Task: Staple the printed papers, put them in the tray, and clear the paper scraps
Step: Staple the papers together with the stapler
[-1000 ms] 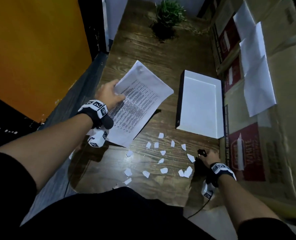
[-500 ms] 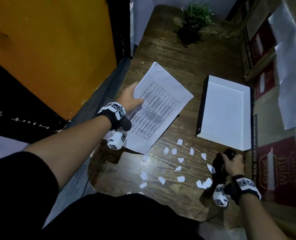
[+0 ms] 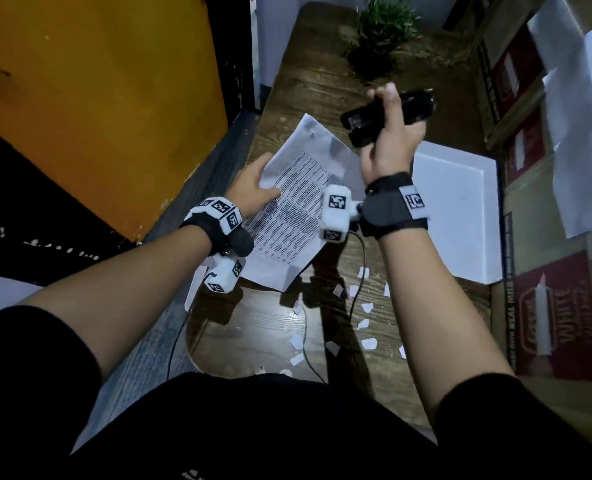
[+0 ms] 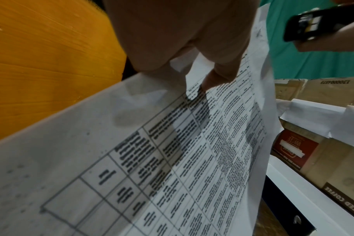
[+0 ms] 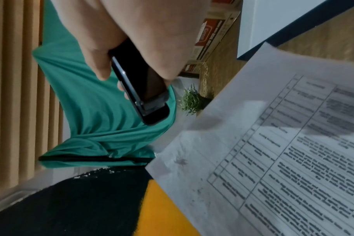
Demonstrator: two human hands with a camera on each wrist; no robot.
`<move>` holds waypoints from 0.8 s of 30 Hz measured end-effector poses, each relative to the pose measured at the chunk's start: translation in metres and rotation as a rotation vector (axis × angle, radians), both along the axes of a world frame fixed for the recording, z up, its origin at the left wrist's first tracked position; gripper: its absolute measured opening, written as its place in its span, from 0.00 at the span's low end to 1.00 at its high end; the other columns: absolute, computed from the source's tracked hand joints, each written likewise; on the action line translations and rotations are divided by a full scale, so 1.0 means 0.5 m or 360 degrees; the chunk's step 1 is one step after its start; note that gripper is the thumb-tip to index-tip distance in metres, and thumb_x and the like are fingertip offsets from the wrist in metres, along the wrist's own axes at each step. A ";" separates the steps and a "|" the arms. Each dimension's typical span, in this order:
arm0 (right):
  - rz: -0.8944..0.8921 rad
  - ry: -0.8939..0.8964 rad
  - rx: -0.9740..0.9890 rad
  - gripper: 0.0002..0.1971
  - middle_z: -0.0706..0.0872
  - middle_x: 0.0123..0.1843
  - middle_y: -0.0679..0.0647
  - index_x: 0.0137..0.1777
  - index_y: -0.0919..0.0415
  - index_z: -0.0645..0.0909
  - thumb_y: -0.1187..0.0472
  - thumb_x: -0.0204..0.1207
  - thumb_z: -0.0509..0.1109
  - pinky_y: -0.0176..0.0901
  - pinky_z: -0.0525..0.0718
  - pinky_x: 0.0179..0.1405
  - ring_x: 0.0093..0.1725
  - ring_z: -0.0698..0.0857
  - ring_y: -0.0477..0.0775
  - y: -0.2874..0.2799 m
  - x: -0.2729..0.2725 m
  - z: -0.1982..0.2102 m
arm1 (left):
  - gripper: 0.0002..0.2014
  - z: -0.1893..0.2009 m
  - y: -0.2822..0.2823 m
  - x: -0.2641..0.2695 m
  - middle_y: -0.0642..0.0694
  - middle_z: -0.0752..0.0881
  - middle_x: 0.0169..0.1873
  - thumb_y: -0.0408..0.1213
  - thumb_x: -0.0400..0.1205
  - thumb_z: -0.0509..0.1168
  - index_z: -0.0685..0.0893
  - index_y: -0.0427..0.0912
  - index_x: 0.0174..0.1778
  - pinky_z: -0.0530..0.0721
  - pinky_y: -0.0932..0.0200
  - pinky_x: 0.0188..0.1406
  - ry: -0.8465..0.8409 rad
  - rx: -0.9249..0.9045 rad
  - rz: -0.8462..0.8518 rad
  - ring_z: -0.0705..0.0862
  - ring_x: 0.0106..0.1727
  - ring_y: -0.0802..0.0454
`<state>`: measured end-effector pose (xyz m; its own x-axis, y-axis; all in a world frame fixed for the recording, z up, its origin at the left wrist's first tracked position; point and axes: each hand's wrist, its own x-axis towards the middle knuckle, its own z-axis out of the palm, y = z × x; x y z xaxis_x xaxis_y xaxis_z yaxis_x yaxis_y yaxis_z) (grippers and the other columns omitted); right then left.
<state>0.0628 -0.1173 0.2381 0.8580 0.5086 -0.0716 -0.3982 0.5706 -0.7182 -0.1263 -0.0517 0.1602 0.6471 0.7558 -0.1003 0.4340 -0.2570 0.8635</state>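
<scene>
The printed papers (image 3: 294,216) (image 4: 172,159) (image 5: 283,159), covered in a table of text, are lifted off the wooden desk (image 3: 322,88). My left hand (image 3: 253,188) (image 4: 192,52) pinches their left edge, thumb on top. My right hand (image 3: 389,140) (image 5: 144,52) grips a black stapler (image 3: 384,116) (image 5: 145,95) (image 4: 317,22) in the air, just right of the papers' top corner and apart from them. A white tray (image 3: 457,216) lies on the desk to the right. Several white paper scraps (image 3: 367,327) are strewn on the desk near me.
A small green plant (image 3: 384,26) stands at the desk's far end. Cardboard boxes (image 3: 557,306) with white sheets (image 3: 578,140) taped on them line the right side. An orange panel (image 3: 97,98) is at the left. Wrist camera cables (image 3: 356,289) hang over the scraps.
My right hand lifted the stapler from the desk's near right side up to beside the papers' top corner. My left hand still holds the papers.
</scene>
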 end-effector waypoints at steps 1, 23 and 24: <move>0.0008 -0.0004 -0.0047 0.12 0.86 0.37 0.59 0.54 0.68 0.74 0.72 0.75 0.71 0.49 0.86 0.47 0.36 0.87 0.54 0.012 -0.008 0.002 | 0.27 -0.004 0.003 -0.002 0.41 0.86 0.58 0.34 0.68 0.67 0.76 0.45 0.65 0.84 0.40 0.61 0.0006 0.0003 0.0013 0.86 0.58 0.42; 0.0199 -0.0081 -0.0203 0.08 0.81 0.31 0.55 0.50 0.65 0.72 0.69 0.78 0.69 0.45 0.87 0.38 0.31 0.86 0.52 0.031 -0.041 -0.013 | 0.23 0.012 0.011 -0.031 0.44 0.87 0.54 0.40 0.72 0.63 0.71 0.62 0.62 0.88 0.40 0.47 0.0251 0.0232 -0.0035 0.87 0.46 0.40; 0.0249 -0.0088 -0.0224 0.07 0.81 0.30 0.55 0.48 0.64 0.72 0.68 0.78 0.69 0.45 0.87 0.37 0.31 0.86 0.53 0.027 -0.040 -0.010 | 0.23 0.010 0.011 -0.030 0.44 0.87 0.53 0.40 0.72 0.63 0.71 0.62 0.62 0.88 0.39 0.45 0.0247 0.0236 -0.0036 0.87 0.44 0.40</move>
<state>0.0430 -0.1036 0.2329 0.7740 0.6242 -0.1063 -0.4319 0.3978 -0.8095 -0.1415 -0.0461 0.1653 0.6494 0.7552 -0.0891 0.5516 -0.3872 0.7387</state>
